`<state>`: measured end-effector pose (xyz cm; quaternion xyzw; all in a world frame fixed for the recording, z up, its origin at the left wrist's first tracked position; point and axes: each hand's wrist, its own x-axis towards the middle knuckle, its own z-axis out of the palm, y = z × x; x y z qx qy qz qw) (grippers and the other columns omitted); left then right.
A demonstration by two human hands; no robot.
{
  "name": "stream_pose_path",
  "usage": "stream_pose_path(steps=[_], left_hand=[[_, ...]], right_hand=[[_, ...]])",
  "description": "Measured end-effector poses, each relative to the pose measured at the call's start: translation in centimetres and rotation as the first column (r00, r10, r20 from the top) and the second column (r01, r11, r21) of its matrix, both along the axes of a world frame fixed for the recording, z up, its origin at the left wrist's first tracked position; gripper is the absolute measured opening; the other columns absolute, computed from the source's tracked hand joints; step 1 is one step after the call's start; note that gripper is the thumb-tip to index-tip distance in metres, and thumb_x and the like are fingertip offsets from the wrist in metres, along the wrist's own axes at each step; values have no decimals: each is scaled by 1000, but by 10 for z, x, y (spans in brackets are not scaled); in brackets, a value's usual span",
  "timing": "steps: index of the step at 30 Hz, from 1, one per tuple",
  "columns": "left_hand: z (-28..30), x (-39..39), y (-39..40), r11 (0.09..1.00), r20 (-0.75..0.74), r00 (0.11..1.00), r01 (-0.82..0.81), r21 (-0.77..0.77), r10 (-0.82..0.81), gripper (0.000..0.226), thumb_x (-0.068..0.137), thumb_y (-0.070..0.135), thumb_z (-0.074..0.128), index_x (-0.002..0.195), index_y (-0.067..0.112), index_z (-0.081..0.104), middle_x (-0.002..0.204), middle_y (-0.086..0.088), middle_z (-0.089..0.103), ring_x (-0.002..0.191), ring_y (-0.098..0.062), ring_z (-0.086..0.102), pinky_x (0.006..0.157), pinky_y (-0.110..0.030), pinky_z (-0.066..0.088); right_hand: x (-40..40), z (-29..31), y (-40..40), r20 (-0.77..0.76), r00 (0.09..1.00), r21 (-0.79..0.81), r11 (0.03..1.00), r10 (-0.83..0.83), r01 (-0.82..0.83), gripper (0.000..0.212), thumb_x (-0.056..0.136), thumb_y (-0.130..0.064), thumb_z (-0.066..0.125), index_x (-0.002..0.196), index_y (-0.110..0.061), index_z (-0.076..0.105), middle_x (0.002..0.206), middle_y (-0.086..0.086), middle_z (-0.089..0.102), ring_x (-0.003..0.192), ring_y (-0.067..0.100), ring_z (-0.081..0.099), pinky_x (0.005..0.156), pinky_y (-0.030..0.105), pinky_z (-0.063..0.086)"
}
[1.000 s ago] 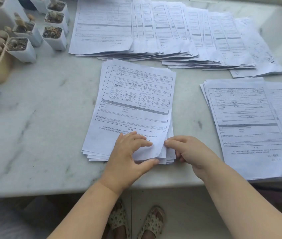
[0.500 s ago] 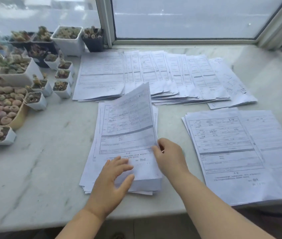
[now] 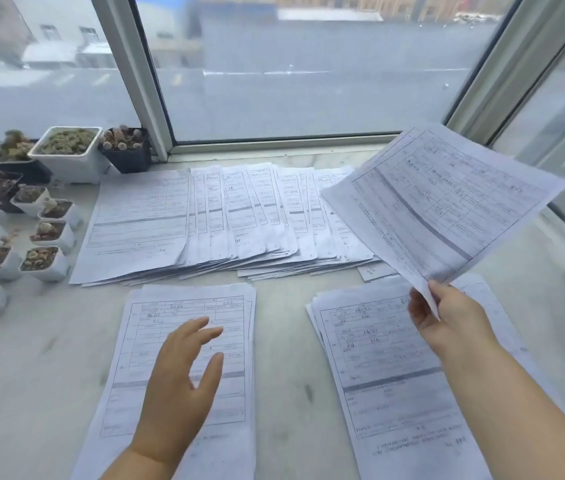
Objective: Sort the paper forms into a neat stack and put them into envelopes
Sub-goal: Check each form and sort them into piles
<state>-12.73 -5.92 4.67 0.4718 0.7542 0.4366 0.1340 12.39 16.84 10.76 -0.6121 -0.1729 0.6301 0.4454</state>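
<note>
Three groups of forms are lying on the marble desk [image 3: 25, 368]: a fanned row [image 3: 225, 220] under the window, a near-left stack [image 3: 187, 368], and a near-right stack [image 3: 388, 375]. Right hand [image 3: 447, 317] is lifting one sheet [image 3: 440, 202] clear of the desk, fingers pinching its lower corner so the printed side is facing up and tilted toward the person, probably for reading before it goes to a pile. Left hand [image 3: 180, 386] is hovering over or resting on the near-left stack, fingers spread and loosely straight; contact with the paper is unclear from this angle, though the placing suggests it is steadying the pile. Sheet is hanging above the far end of the near-right stack and overlapping the fanned row's right end in view. Small plant pots [image 3: 49, 237] are crowding the left side. Envelopes are not showing anywhere, so sorting looks unfinished.
</note>
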Motion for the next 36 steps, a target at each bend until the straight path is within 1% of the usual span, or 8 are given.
stream_pose_path(steps=[5, 8, 12, 17, 23, 27, 30, 36], left_hand=[[-20, -11, 81, 994, -4, 994, 105, 15, -105, 31, 85, 38, 52, 113, 32, 62, 127, 22, 52, 124, -3, 45, 107, -24, 30], [-24, -16, 130, 986, -46, 985, 165, -9, -166, 34, 83, 38, 52, 113, 25, 64, 121, 15, 55, 120, -5, 45, 105, -22, 30], [-33, -14, 186, 973, -129, 966, 213, -87, -223, 40, 80, 40, 52, 113, 20, 64, 121, 5, 56, 117, -12, 46, 106, -33, 32], [-49, -2, 234, 954, -166, 964, 159, -254, -205, 40, 74, 39, 69, 108, 18, 64, 128, -7, 55, 128, -31, 44, 107, -59, 30], [-65, -6, 256, 894, -180, 982, -25, -448, -63, 67, 75, 49, 61, 132, 17, 47, 148, -10, 35, 140, -31, 25, 115, -52, 17], [-66, -10, 257, 872, -228, 969, -29, -488, -95, 57, 74, 53, 48, 117, 16, 55, 136, -10, 48, 128, -37, 41, 104, -53, 35], [-64, -13, 253, 869, -285, 943, 10, -495, -173, 55, 76, 51, 45, 117, 16, 57, 132, -12, 52, 122, -41, 47, 102, -50, 39], [-52, -25, 254, 856, -251, 956, -1, -517, -151, 68, 80, 55, 62, 134, 18, 46, 149, 2, 35, 136, -18, 32, 104, -31, 33]], right_hand=[[-30, -4, 64, -92, 996, -27, 1000, -4, 1, 15, 98, -11, 51, 87, -7, 60, 58, 3, 64, 42, 9, 61, 44, 18, 51], [-47, -14, 91, -151, 988, -30, 999, 29, -34, 17, 99, -12, 49, 88, -6, 61, 56, 1, 65, 45, 11, 63, 46, 20, 52], [-67, -26, 117, -204, 973, -10, 994, 108, -112, 20, 100, -11, 47, 85, -7, 60, 56, 2, 65, 49, 11, 64, 58, 27, 57], [-92, -38, 137, -294, 933, 11, 977, 208, -214, 23, 100, -8, 46, 82, -6, 59, 57, 4, 64, 50, 12, 62, 77, 40, 56], [-131, -68, 150, -403, 836, -30, 907, 373, -420, 22, 100, -9, 46, 81, -10, 58, 60, 0, 65, 56, 12, 63, 85, 51, 52], [-147, -88, 152, -326, 822, -87, 851, 467, -518, 24, 100, -13, 45, 79, -18, 55, 67, -4, 65, 78, 13, 60, 89, 51, 47], [-150, -92, 155, -328, 812, -104, 836, 482, -539, 22, 101, -12, 44, 83, -19, 54, 67, -5, 67, 79, 14, 60, 86, 50, 45], [-168, -87, 164, -312, 733, -66, 756, 604, -651, 16, 100, -13, 46, 89, -18, 56, 73, -5, 68, 78, 14, 63, 95, 56, 45]])
